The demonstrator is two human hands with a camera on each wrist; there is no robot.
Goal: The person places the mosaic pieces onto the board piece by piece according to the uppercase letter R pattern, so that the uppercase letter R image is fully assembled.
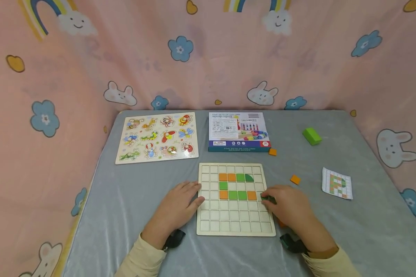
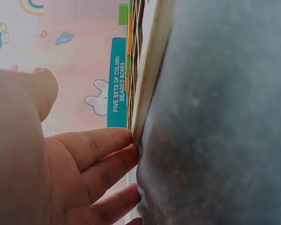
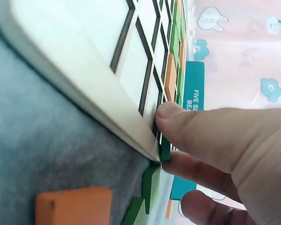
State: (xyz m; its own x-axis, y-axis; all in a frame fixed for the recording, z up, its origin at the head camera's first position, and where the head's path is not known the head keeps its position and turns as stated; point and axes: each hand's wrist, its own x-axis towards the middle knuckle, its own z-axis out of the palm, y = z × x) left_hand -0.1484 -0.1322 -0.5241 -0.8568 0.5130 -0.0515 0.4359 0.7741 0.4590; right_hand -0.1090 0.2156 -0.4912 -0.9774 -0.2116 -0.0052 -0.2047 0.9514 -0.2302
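Observation:
A wooden grid board (image 1: 234,219) lies flat on the grey cloth, with orange and green tiles set in its upper half. A dark green quarter-round tile (image 1: 249,177) ends the top row. My left hand (image 1: 176,204) rests against the board's left edge; its fingers (image 2: 103,145) are straight and touch the rim. At the right edge my right hand (image 1: 291,204) pinches a dark green tile (image 3: 166,149) between thumb and index finger. Its shape is mostly hidden. Under that hand, green tiles (image 3: 152,183) and an orange tile (image 3: 75,206) lie on the cloth.
Behind the board are an insect puzzle (image 1: 159,134) and a boxed bead set (image 1: 239,132). Rightward lie orange tiles (image 1: 295,179), a green block (image 1: 312,136) and a pattern card (image 1: 337,184). A pink printed curtain (image 1: 215,57) hangs behind.

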